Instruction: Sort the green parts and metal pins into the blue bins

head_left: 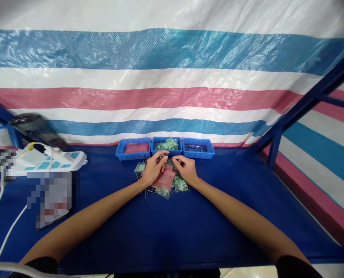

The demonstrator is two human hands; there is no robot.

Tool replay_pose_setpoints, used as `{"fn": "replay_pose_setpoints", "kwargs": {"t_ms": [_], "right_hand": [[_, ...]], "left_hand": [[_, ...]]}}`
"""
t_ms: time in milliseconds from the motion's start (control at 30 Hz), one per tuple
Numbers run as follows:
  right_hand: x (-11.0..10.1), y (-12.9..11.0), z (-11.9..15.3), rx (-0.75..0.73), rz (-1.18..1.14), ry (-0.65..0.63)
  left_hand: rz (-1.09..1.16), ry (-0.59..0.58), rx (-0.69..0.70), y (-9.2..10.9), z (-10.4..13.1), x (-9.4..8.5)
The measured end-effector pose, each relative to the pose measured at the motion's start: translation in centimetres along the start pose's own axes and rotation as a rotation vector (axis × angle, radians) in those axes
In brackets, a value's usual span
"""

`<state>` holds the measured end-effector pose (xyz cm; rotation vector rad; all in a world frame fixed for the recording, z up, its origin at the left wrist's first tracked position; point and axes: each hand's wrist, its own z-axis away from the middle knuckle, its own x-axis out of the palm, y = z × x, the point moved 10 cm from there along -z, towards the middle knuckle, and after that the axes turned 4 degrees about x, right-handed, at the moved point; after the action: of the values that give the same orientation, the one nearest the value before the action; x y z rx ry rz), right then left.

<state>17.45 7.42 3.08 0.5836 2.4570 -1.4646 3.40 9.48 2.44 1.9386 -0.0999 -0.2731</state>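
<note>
Both my hands meet over a pile of small packets at the middle of the blue table. The fingers of my left hand [154, 168] are bent in a pinch at the left of a small clear plastic bag [170, 159]. My right hand [187, 168] pinches its right side, thumb and forefinger together; the bag's contents are too small to make out. Below them lie a pink packet [166, 178], a green packet [181, 184] and another green packet [139, 167]. Loose thin metal pieces [145, 192], like screws or pins, stick out around the pile.
Behind my hands stand three blue bins: one with pink packets [137, 148], one with green packets [169, 144], one with metal pieces [196, 148]. At left are a white power strip [70, 162], cables and a dark bottle-like object [40, 127]. A blue frame post [276, 148] rises at right.
</note>
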Motion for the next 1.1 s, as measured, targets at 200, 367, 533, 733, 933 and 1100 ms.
{"fn": "replay_pose_setpoints", "kwargs": {"t_ms": [200, 367, 533, 733, 933, 1100], "right_hand": [[-0.02, 0.02, 0.13, -0.002, -0.029, -0.007], [-0.12, -0.13, 0.13, -0.01, -0.035, -0.004], [-0.04, 0.18, 0.09, 0.043, -0.064, -0.021], [-0.17, 0.26, 0.0, 0.04, -0.059, -0.004], [0.05, -0.09, 0.02, 0.029, -0.076, -0.029], [0.19, 0.14, 0.12, 0.08, -0.21, -0.075]], "left_hand": [[0.004, -0.021, 0.004, 0.29, 0.0, 0.25], [0.006, -0.026, 0.002, 0.19, 0.01, 0.28], [0.005, -0.028, -0.003, 0.04, -0.01, 0.31], [0.008, -0.031, -0.013, -0.09, 0.0, 0.36], [0.002, -0.032, -0.007, -0.02, -0.02, 0.36], [0.01, -0.041, -0.011, -0.14, 0.04, 0.45]]}}
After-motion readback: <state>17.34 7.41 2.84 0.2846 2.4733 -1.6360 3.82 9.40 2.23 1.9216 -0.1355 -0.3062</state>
